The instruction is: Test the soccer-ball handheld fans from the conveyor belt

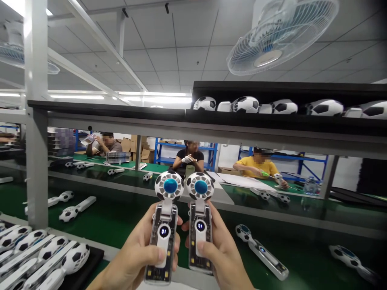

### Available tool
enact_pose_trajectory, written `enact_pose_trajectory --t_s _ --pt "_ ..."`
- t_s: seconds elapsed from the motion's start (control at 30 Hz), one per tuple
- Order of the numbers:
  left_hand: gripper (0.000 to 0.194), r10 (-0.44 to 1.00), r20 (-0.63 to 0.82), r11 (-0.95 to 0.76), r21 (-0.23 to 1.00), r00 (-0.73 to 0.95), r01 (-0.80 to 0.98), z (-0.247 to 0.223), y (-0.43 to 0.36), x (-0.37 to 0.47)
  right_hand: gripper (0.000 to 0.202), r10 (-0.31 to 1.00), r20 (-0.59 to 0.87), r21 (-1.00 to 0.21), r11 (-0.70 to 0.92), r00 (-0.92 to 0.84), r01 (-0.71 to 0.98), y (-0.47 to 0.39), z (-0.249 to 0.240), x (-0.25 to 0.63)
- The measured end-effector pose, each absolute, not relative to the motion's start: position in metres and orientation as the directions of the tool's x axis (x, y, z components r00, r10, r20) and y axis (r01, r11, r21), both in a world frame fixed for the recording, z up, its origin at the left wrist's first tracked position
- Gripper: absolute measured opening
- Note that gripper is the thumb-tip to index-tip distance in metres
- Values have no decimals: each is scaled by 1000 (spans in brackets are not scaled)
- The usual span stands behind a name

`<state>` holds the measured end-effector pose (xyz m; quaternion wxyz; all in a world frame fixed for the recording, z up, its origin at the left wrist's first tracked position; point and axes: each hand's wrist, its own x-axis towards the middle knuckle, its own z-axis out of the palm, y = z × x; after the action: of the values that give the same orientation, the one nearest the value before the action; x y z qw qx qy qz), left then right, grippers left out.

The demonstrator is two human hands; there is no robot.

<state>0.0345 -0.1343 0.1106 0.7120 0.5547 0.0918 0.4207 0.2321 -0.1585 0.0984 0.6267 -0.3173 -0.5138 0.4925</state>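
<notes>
My left hand (pixel 136 249) is wrapped round a handheld fan (pixel 163 241) with a round soccer-ball head and a blue centre. A matching handheld fan (pixel 200 237) stands upright in my right hand (pixel 222 249), close beside the first. Both have clear casings over dark insides, and each small round display reads 01. My thumbs press on the white strips below the displays. The two fans face me, their heads nearly touching.
More soccer-ball fans lie on the green conveyor, one (pixel 261 251) at right. Several fill a black tray (pixel 98 257) at lower left. A shelf (pixel 121 110) crosses ahead with fans on it. Across the line sit co-workers, one in a yellow shirt (pixel 256 167). A ceiling fan (pixel 281 40) hangs above.
</notes>
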Motion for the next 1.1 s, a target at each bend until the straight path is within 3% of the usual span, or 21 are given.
enact_pose_trajectory --t_s 0.3,0.5,0.67,1.1 --pt "66 768 291 59 855 570 -515 107 -134 37 99 948 298 -900 239 -114 -364 -164 107 236" --pt "65 767 320 24 852 556 -523 109 -139 39 99 955 296 -892 278 4 -356 -170 109 230" --pt "54 761 314 54 841 568 -538 114 -144 41 96 976 218 -893 203 10 -402 -173 113 227" --pt "53 722 382 27 818 577 -575 111 -146 43 92 941 337 -876 311 -7 -368 -165 102 227"
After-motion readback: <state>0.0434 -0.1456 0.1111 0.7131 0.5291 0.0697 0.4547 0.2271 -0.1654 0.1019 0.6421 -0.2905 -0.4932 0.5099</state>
